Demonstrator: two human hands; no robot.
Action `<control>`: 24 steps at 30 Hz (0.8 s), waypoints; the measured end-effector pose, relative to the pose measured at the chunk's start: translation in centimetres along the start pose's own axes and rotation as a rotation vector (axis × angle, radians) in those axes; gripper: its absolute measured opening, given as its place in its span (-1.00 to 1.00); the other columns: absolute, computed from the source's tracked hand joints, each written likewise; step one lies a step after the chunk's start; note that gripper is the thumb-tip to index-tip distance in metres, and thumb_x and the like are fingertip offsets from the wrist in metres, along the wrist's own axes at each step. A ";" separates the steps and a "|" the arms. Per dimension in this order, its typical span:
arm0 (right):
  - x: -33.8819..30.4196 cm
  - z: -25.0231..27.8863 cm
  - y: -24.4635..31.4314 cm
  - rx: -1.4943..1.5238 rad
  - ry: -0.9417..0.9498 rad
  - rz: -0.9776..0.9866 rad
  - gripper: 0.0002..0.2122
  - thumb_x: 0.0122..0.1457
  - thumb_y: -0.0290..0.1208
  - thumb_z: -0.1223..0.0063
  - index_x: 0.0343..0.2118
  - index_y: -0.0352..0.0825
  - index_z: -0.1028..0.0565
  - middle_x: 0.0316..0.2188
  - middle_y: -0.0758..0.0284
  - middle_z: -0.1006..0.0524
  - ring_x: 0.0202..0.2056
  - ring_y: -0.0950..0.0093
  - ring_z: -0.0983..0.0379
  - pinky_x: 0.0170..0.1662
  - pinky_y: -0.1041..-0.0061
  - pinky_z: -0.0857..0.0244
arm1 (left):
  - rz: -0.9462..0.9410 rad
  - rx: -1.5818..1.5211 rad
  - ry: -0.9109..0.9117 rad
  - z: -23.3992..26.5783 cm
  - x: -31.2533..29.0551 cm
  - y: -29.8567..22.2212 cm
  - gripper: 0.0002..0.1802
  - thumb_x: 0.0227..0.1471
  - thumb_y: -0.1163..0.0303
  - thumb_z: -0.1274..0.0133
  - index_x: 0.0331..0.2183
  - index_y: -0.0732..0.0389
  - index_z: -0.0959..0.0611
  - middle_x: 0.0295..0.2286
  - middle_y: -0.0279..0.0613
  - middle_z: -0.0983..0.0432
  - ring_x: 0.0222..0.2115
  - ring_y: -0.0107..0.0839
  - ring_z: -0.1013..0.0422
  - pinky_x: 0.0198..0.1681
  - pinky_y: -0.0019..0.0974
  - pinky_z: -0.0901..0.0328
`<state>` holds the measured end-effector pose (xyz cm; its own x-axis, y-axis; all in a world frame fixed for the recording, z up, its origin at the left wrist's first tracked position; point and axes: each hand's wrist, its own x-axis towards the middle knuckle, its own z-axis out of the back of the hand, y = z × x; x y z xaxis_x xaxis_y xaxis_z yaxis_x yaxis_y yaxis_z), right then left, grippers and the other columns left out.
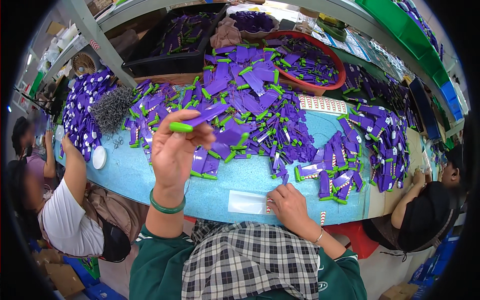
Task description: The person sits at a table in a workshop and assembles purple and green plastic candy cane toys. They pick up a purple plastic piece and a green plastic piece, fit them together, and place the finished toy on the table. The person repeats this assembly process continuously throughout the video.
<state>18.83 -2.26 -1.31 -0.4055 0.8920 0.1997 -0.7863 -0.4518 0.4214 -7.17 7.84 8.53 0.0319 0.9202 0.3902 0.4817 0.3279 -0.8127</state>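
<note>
My left hand [176, 150], with a green bangle at its wrist, is raised over the table's front part. It grips a flat purple plastic piece with a bright green end [181, 128], the purple blade slanting up to the right. My right hand [289, 206] rests low on the blue tabletop, its fingers drawn together. Beside it lies a clear-and-white sticker backing sheet [246, 202], with a red-and-white striped sticker [269, 204] at the edge by my fingers. A small purple part [285, 178] shows at the fingertips; whether I hold it, I cannot tell.
A large heap of purple-and-green pieces [250, 90] fills the table's middle. A red basin [342, 75] and a black tray [150, 70] stand behind it. A striped sticker sheet [322, 104] lies right of centre. Metal clips [112, 110] are piled left. Co-workers sit at both sides.
</note>
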 end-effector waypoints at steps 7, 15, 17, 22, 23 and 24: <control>0.1 -0.7 0.6 0.011 -0.010 0.008 -0.87 -0.12 -0.44 -0.19 -0.45 -0.23 -0.51 -0.50 0.41 -0.42 -0.39 0.43 -0.37 -0.37 0.43 -0.25 | 0.296 -0.260 0.110 0.0 -1.9 1.1 -0.69 0.10 0.33 0.08 -0.12 0.26 -0.41 -0.38 0.01 -0.48 -0.52 -0.28 -0.45 -0.52 -0.41 -0.34; -0.1 -1.1 0.4 -0.022 -0.018 0.005 -0.90 -0.09 -0.47 -0.10 -0.45 -0.22 -0.50 -0.50 0.41 -0.41 -0.40 0.44 -0.37 -0.38 0.44 -0.23 | -0.200 0.236 -0.007 -3.1 -3.5 -2.7 -0.26 -0.09 0.76 0.00 0.14 0.26 -0.16 -0.32 0.00 -0.44 -0.49 -0.30 -0.49 -0.41 -0.33 -0.46; -0.2 -1.1 0.4 -0.027 -0.029 0.004 -0.92 -0.08 -0.48 -0.06 -0.45 -0.22 -0.49 -0.50 0.41 -0.40 -0.40 0.44 -0.36 -0.39 0.43 -0.22 | -0.528 0.360 0.100 -1.7 -3.2 -3.9 -0.52 -0.08 0.76 0.03 -0.05 0.32 -0.38 -0.31 0.00 -0.44 -0.49 -0.25 -0.50 -0.39 -0.29 -0.48; -0.2 -1.5 0.6 -0.042 -0.036 0.026 -0.93 -0.07 -0.48 -0.03 -0.47 -0.20 -0.47 -0.50 0.42 -0.40 -0.41 0.45 -0.35 -0.41 0.43 -0.20 | 0.244 0.327 0.177 -3.9 -6.2 -0.6 -0.88 0.06 0.58 0.05 -0.29 0.33 -0.51 -0.47 -0.16 -0.56 -0.48 -0.46 -0.46 -0.38 -0.38 -0.36; -0.2 -1.5 0.7 -0.057 -0.042 0.039 -0.93 -0.07 -0.48 -0.03 -0.47 -0.20 -0.47 -0.50 0.42 -0.40 -0.41 0.45 -0.35 -0.41 0.44 -0.20 | 0.425 0.401 0.293 -3.5 -7.0 1.8 -0.88 0.09 0.53 0.04 -0.28 0.34 -0.49 -0.48 -0.18 -0.55 -0.46 -0.52 -0.45 -0.39 -0.42 -0.36; -0.2 -1.5 0.7 -0.073 -0.049 0.049 -0.93 -0.07 -0.48 -0.02 -0.47 -0.20 -0.47 -0.49 0.42 -0.40 -0.41 0.45 -0.35 -0.41 0.44 -0.20 | 0.575 0.280 0.269 -3.7 -8.3 4.4 -0.86 0.11 0.51 0.07 -0.25 0.34 -0.47 -0.45 -0.20 -0.54 -0.48 -0.53 -0.44 -0.40 -0.44 -0.36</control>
<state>17.64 -2.76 -2.39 -0.4226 0.8675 0.2625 -0.7985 -0.4934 0.3449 -2.10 0.89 3.35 0.4478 0.8913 -0.0715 0.0806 -0.1199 -0.9895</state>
